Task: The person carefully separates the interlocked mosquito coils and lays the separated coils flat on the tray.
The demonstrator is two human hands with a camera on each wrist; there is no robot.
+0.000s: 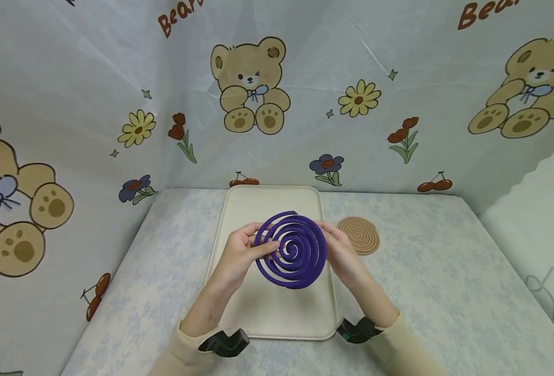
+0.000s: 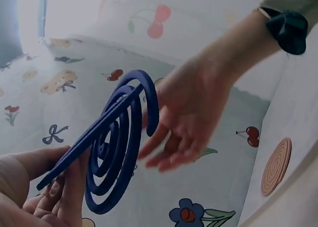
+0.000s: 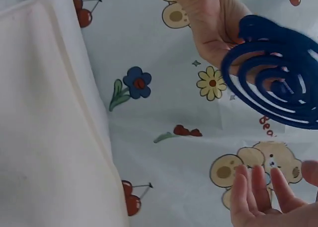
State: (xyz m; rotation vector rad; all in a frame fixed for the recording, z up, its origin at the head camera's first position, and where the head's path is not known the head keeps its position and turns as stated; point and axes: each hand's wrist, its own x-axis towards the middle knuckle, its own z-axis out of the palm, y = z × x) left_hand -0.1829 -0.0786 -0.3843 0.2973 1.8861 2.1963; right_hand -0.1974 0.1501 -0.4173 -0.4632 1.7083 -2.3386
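A purple mosquito coil (image 1: 315, 256) is held up over the cream tray (image 1: 281, 318), its loops partly spread apart; it looks dark blue in the wrist views. My left hand (image 1: 236, 256) pinches its left side, thumb across the front face. In the left wrist view the coil (image 2: 130, 152) tilts, some of its turns standing away from the others. My right hand (image 1: 344, 253) is at the coil's right edge. Its fingers look loosely extended in the left wrist view, and in the right wrist view the right hand (image 3: 266, 202) is apart from the coil (image 3: 278, 31).
A brown mosquito coil (image 1: 358, 236) lies flat on the pale blue-mottled tablecloth (image 1: 427, 271), right of the tray. Behind the table hangs a white curtain (image 1: 305, 57) printed with bears and flowers. Each wrist wears a black camera (image 1: 225, 343).
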